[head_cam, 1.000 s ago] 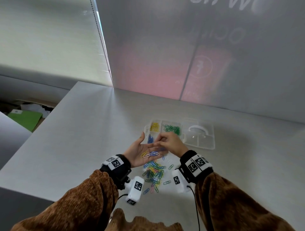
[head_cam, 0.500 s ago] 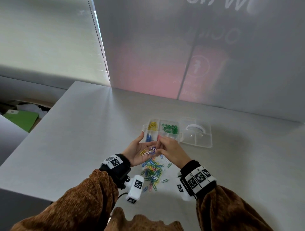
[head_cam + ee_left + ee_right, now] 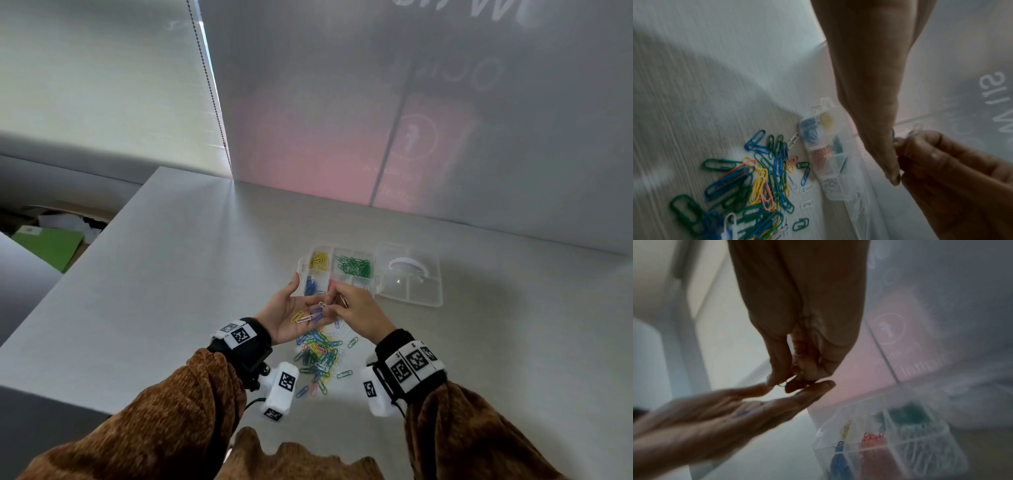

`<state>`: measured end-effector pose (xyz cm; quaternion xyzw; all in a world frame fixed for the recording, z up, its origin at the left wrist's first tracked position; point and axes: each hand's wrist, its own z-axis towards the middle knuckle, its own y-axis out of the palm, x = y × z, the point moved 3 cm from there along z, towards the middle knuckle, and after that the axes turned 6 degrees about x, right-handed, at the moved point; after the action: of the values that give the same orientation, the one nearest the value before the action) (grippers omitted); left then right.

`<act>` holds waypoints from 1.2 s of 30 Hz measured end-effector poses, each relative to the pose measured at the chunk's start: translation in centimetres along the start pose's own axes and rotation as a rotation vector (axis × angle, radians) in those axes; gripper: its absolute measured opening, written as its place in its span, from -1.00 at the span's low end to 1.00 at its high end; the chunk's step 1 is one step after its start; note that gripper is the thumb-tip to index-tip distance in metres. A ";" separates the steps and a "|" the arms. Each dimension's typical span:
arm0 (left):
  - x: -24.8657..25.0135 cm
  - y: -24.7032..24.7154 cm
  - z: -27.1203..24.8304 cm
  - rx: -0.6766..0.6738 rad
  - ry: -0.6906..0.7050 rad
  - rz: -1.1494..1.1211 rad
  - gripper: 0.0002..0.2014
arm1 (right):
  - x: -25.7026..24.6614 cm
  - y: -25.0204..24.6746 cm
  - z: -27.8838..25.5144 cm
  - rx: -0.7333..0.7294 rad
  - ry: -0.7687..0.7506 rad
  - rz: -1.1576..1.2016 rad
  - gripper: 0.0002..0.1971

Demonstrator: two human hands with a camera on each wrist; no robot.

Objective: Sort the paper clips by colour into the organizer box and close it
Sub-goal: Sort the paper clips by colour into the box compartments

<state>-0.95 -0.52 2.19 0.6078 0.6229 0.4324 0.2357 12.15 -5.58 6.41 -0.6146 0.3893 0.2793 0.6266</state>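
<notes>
My left hand point(image 3: 295, 308) lies palm up above the table and carries yellow, white and blue paper clips point(image 3: 306, 316). The fingertips of my right hand point(image 3: 328, 303) meet over that palm and pinch a paper clip; the right wrist view shows the pinched paper clip point(image 3: 785, 383) between thumb and finger. A mixed pile of coloured clips point(image 3: 318, 356) lies on the table under both hands. Just beyond them stands the clear organizer box point(image 3: 303, 264), open, with yellow, green, blue, red and white clips in separate compartments. In the left wrist view the organizer box point(image 3: 838, 195) lies right of the pile of clips point(image 3: 756, 178).
The box's clear lid point(image 3: 412, 279) lies flat to the right of the compartments. A translucent wall point(image 3: 411, 154) rises behind the table. The table's left edge point(image 3: 102, 240) drops off to a lower area holding a green folder point(image 3: 48, 245).
Both hands stay together above the pile. My right wrist has drawn a little nearer to me while its fingers work at the clips on the left palm.
</notes>
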 end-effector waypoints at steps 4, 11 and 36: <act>0.1 0.1 0.0 0.022 0.004 0.014 -0.16 | 0.1 -0.2 -0.4 -0.021 0.150 0.604 -0.89; -0.3 0.6 0.3 -0.021 -0.019 0.067 -0.17 | 0.3 0.6 -0.7 -0.077 0.294 0.868 -0.92; -0.5 -0.9 1.1 -0.101 -0.005 0.148 -0.18 | -2.0 2.4 -0.8 -0.131 -0.178 -0.252 -0.88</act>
<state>-0.47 -0.65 0.71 0.6404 0.5533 0.4780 0.2351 8.94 -5.92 6.79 -0.6709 0.2329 0.2767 0.6474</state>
